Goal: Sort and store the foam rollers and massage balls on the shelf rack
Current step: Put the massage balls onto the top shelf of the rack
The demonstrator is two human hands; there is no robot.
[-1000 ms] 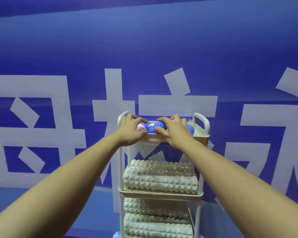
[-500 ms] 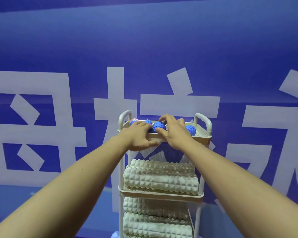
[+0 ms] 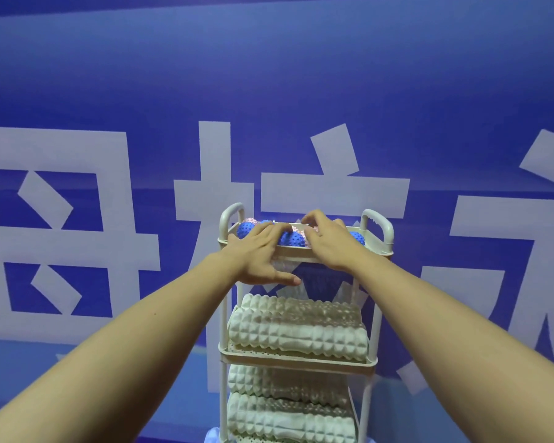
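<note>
A white three-tier shelf rack (image 3: 296, 251) stands in front of me. Its top tray holds blue spiky massage balls (image 3: 291, 239) and pink spiky massage balls (image 3: 249, 220). My left hand (image 3: 261, 255) lies over the tray's front rim, fingers straight on the blue balls and thumb below the tray. My right hand (image 3: 331, 243) reaches into the tray, its fingers and thumb curled round a pink ball (image 3: 312, 231) that is mostly hidden. Cream ridged foam rollers (image 3: 298, 335) lie on the middle shelf, and more foam rollers (image 3: 290, 417) on the lower shelf.
Two looped handles (image 3: 378, 220) rise at the top tray's ends. Right behind the rack stands a blue wall (image 3: 269, 91) with large white characters. A pale blue floor shows to the left and right of the rack.
My left hand has flattened over the blue balls and its thumb has dropped below the tray. My right hand has moved from a blue ball to a pink one farther back.
</note>
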